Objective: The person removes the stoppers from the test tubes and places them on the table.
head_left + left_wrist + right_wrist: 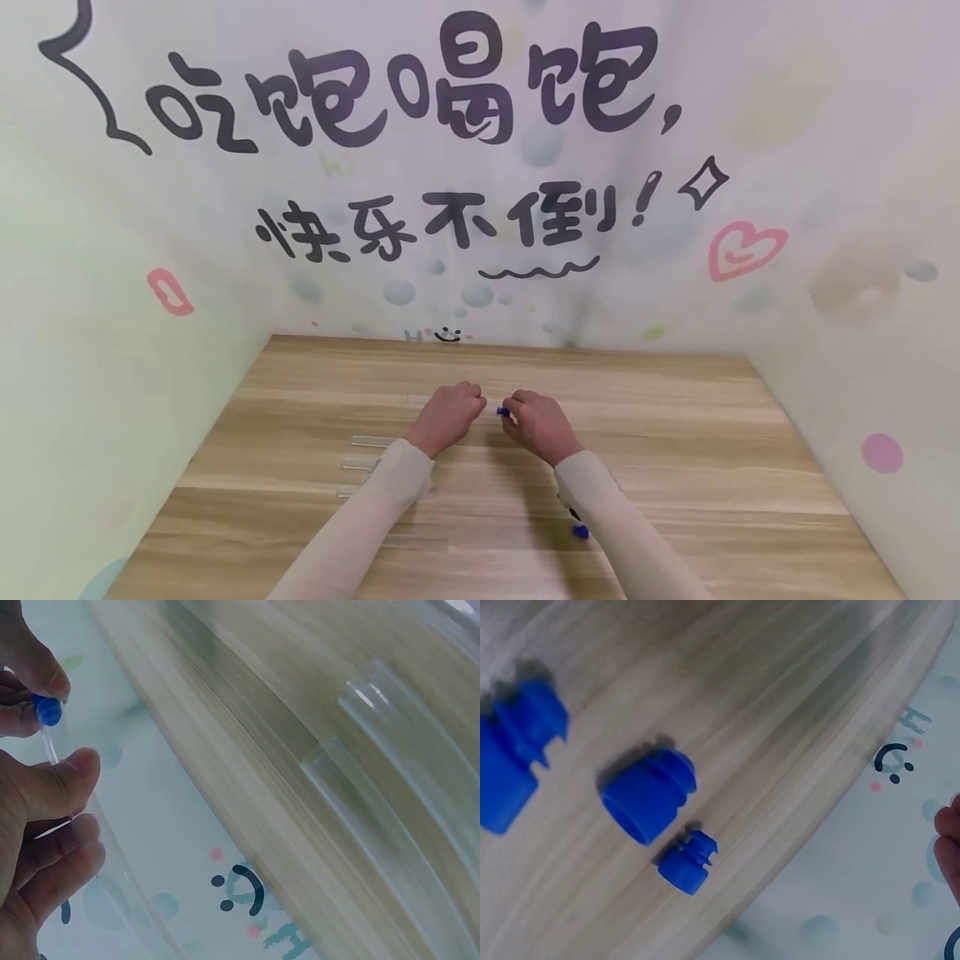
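Observation:
In the head view my left hand [446, 417] grips a clear test tube [120, 892] between thumb and fingers, its body reaching out to the left. My right hand [542, 423] pinches a blue ribbed stopper [503, 411] just right of the left hand. Up close in the left wrist view, the stopper is by the tube's open end; whether they touch, I cannot tell. Both hands are above the far part of the wooden table [675, 433]. At the right wrist view's right edge, only some fingertips [949, 840] show.
More clear tubes [373, 441] lie in a row on the table, partly under the left forearm. Several blue stoppers [649, 795] lie by the right forearm, mostly hidden in the head view. A printed wall [450, 300] stands behind the table, with side walls left and right.

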Action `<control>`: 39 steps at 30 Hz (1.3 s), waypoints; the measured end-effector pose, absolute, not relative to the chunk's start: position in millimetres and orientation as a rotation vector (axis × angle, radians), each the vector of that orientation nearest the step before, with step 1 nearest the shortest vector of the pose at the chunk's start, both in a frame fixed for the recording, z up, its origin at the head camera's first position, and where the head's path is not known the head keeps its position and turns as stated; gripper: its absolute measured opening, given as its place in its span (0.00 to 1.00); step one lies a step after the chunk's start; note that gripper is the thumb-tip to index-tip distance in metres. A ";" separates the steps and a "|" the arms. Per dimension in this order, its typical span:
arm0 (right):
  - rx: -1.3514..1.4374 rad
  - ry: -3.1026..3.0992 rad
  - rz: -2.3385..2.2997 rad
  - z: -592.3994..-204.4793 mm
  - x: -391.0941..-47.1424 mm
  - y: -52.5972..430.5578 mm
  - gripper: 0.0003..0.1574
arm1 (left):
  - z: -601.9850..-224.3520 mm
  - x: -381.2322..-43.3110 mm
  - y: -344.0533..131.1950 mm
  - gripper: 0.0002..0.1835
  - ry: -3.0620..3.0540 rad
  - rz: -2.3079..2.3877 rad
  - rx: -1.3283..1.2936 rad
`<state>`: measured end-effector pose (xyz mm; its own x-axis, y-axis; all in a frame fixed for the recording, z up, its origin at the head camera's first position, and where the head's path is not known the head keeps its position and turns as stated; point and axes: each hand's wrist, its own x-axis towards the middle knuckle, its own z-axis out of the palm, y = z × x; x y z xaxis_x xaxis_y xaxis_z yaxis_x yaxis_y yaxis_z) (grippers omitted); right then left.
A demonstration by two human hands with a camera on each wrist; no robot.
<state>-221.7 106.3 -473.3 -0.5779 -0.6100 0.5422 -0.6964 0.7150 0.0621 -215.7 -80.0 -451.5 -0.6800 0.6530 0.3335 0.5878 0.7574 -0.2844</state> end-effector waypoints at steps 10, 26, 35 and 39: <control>0.967 -2.395 0.248 -471.9 -222.6 106.9 0.08 | -451.0 -217.2 -79.9 0.04 -2.567 0.121 -0.925; 0.898 -2.461 0.427 -472.2 -227.3 121.3 0.12 | -453.9 -220.9 -92.9 0.08 -2.507 0.040 -0.884; 0.831 -2.539 0.466 -469.7 -235.3 144.7 0.09 | -460.6 -225.9 -112.3 0.08 -2.519 -0.023 -0.815; 0.812 -2.571 0.487 -466.8 -238.7 156.2 0.09 | -466.2 -230.2 -119.5 0.05 -2.553 -0.002 -0.778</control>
<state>-238.7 156.2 -466.8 -0.7517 -0.4646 0.4681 -0.6036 0.7706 -0.2045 -230.2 -119.5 -466.2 -0.7299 0.5265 0.4360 0.5273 0.8395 -0.1312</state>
